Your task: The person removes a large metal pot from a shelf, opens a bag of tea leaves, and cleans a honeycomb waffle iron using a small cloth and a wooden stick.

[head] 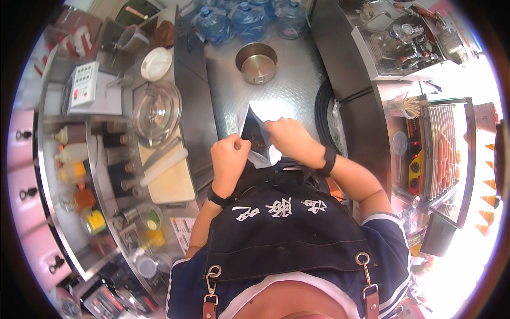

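Observation:
An opened white bag [261, 158] with dark contents, which I cannot make out exactly, is in front of my black apron [287, 231]. My left hand [231, 153] is closed on the bag's near left edge. On the other side, my right hand [289, 139] grips the bag's right edge, so its mouth stands apart between the two hands. Beyond the bag, a round metal pot [257, 65] without a lid rests on the patterned metal floor. The bag's lower part is hidden by my hands and apron.
Large blue water bottles [249, 20] stand at the far end. A coiled black hose [324, 111] lies along the right cabinets. The left counter holds a cutting board [171, 175] with a knife [161, 153] and a glass lid [157, 111]. Sausages [443, 159] lie on a roller grill at right.

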A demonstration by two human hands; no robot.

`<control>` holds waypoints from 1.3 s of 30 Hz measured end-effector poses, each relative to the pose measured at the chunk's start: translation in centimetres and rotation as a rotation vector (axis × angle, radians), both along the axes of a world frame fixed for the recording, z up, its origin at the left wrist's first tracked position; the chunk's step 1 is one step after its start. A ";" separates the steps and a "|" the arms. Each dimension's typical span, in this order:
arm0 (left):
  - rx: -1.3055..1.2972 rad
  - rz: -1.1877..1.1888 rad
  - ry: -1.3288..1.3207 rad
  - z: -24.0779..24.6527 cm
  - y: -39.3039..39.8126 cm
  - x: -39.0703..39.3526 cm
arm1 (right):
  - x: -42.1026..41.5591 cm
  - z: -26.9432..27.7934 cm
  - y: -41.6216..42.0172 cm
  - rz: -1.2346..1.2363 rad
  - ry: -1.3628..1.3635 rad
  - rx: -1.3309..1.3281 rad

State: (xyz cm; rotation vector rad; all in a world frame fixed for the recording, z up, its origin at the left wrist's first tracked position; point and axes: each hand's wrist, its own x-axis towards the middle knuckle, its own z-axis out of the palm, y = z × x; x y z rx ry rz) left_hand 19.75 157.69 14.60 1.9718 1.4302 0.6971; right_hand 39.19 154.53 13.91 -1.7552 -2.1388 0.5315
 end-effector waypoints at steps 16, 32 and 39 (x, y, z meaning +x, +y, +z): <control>-0.132 -0.028 -0.263 2.4 23.4 4.8 | 5.5 1.3 25.7 -0.140 0.368 0.152; 0.272 -0.317 -0.547 10.0 33.1 7.1 | 14.1 26.7 37.2 0.537 0.435 0.209; -0.078 -0.265 -0.725 12.2 33.9 10.3 | 16.4 32.5 37.3 0.598 0.523 -0.134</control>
